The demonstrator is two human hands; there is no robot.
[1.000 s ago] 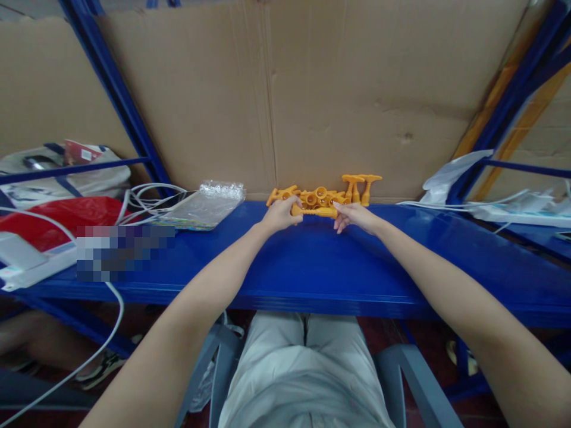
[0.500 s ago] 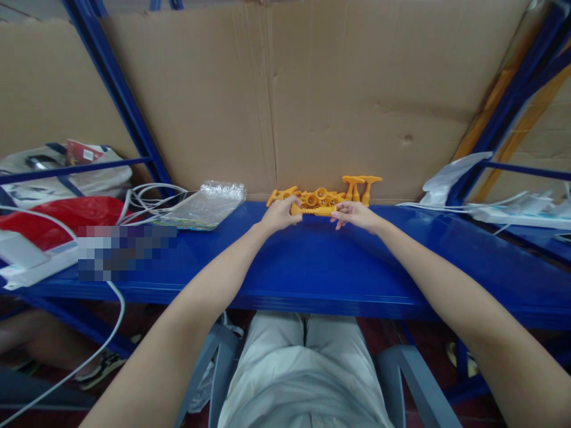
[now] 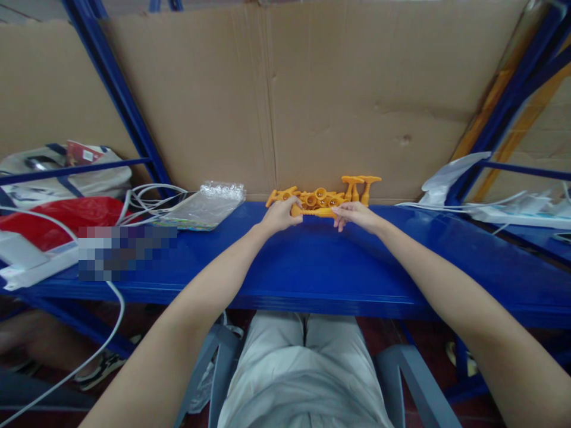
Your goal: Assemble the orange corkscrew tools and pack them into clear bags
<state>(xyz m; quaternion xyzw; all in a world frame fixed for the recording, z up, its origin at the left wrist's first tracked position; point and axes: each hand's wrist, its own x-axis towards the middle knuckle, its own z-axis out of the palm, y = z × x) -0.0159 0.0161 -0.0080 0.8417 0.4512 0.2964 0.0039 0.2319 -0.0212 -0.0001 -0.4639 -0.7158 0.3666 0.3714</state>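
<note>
Between my two hands lies a yellow-orange ribbed piece (image 3: 316, 211), held level near the back of the blue table (image 3: 321, 261). My left hand (image 3: 281, 216) is wrapped round its left end. The fingers of my right hand (image 3: 350, 214) are pinched on its right end. Right behind it is a heap of yellow-orange pieces (image 3: 321, 194), some with round cup-like ends; my hands hide part of it. Two T-shaped yellow pieces (image 3: 366, 189) stand upright at the heap's right side, behind my right hand.
A cardboard panel (image 3: 312, 101) rises behind the table. On the left are a plastic-wrapped packet (image 3: 207, 206), white cables (image 3: 154, 196), a red bag (image 3: 57, 220) and a power strip (image 3: 40, 267). White plastic (image 3: 450, 178) and another power strip (image 3: 526, 215) are at right.
The fingers of my right hand have shifted slightly at the right end of the ribbed piece. My left hand has hardly moved.
</note>
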